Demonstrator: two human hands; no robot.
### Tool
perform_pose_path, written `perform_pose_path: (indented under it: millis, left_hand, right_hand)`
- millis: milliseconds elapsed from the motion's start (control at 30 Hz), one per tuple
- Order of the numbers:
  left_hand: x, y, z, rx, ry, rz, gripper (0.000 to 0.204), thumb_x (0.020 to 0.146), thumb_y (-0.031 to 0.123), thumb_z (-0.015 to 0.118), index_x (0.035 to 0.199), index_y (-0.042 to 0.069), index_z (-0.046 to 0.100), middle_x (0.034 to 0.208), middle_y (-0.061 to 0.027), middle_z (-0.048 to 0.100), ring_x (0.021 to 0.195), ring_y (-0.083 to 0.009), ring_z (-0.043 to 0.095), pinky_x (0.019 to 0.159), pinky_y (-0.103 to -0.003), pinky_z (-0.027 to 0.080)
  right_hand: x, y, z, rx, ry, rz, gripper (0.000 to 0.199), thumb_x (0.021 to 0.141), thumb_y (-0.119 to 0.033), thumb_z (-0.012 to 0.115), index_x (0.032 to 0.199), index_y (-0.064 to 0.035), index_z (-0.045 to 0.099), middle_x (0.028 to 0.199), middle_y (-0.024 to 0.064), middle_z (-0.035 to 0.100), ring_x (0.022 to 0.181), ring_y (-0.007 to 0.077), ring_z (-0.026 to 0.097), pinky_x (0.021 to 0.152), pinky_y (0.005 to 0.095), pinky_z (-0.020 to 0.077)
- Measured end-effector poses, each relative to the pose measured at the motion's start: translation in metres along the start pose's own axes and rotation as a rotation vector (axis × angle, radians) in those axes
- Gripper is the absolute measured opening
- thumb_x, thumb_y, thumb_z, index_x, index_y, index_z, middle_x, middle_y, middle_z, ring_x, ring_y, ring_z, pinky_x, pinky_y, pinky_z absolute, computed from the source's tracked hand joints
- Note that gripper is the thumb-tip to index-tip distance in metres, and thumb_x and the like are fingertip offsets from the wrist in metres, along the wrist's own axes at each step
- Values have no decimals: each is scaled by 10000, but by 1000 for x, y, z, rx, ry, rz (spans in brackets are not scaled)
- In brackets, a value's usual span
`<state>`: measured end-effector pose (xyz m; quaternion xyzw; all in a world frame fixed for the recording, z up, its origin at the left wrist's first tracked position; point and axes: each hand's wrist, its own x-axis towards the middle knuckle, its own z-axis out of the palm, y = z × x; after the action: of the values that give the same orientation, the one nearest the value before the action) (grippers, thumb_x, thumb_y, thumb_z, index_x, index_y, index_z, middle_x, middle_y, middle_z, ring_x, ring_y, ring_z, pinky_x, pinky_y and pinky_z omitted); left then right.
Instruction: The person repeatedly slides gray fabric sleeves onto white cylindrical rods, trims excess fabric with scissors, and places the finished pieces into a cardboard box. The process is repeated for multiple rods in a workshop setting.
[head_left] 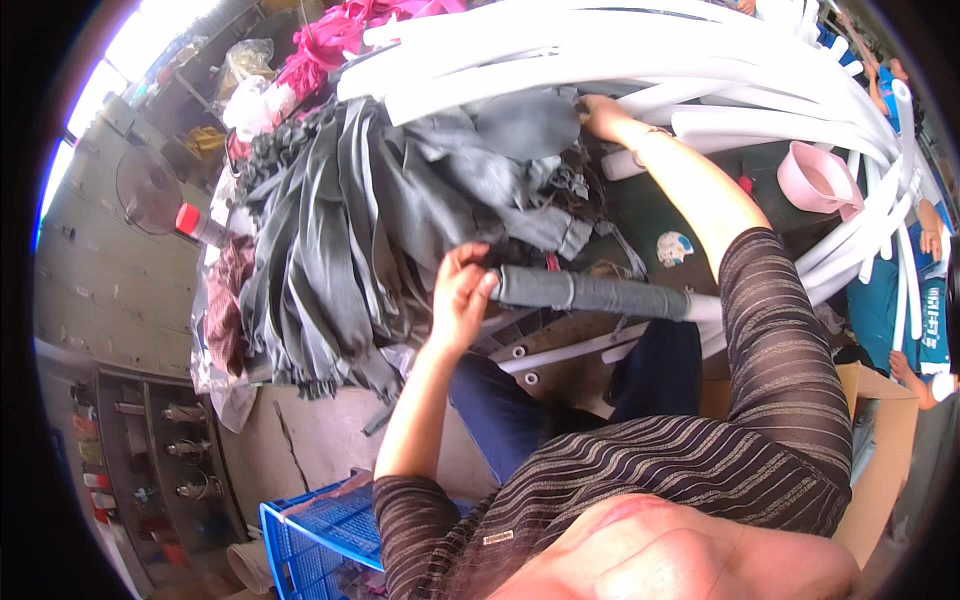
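My left hand (460, 302) pinches the left end of a white foam tube (704, 307) that lies across my lap. A bunched grey cloth sleeve (590, 293) covers much of that tube. My right hand (606, 118) reaches to the far side of the table, its fingers closed on the edge of a grey cloth piece (528, 126), which looks slightly blurred. Under and around it spreads a big heap of grey cloth strips (350, 220), close beyond my left hand.
Long white foam tubes (600, 75) are piled across the back and curve down the right. A pink plastic basket (818, 180) stands at the right. Pink cloth (325, 45) lies at the back left, a blue crate (325, 525) at lower left. Other people work at the far right.
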<state>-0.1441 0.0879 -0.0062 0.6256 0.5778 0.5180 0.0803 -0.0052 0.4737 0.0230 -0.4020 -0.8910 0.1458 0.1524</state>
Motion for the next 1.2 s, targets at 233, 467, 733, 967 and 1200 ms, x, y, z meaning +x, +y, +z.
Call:
perform_pose_path:
  millis: [233,467,733,967,1200]
  left_hand:
    - [-15,-9,13,209,-2,18,144,829,112,613,748,10,553,904,-110,632,763,-276,565,698,-347,454]
    - [-16,-8,13,240,-21,-7,136,816,124,631,759,21,564,889,-95,647,738,-279,580,680,-356,462]
    - [-14,-13,18,245,39,13,173,838,100,607,715,8,526,874,-115,646,690,-277,529,642,-360,442]
    - [-8,-9,17,181,57,25,114,844,54,588,764,-24,569,846,-134,627,742,-289,561,686,-349,454]
    - [-11,27,6,131,21,71,140,837,77,611,753,-17,552,932,-113,617,812,-272,577,719,-334,458]
  right_hand:
    - [87,-6,78,-411,-100,199,539,831,-288,579,1292,-50,431,1298,185,494,1217,339,451,1030,397,346]
    - [101,10,70,-196,-6,148,515,823,-284,585,1263,-47,460,1263,183,516,1190,342,471,1001,407,370]
    - [29,-12,-3,893,-53,-64,488,813,-279,593,1229,-43,493,1222,181,541,1159,345,492,968,418,397]
    - [-73,-38,-23,1082,-89,-133,466,805,-274,599,1200,-40,522,1186,179,563,1132,348,512,938,427,421]
    - [-129,-53,-52,-324,474,-528,477,737,-275,683,1097,20,580,928,203,648,881,317,630,787,406,497]
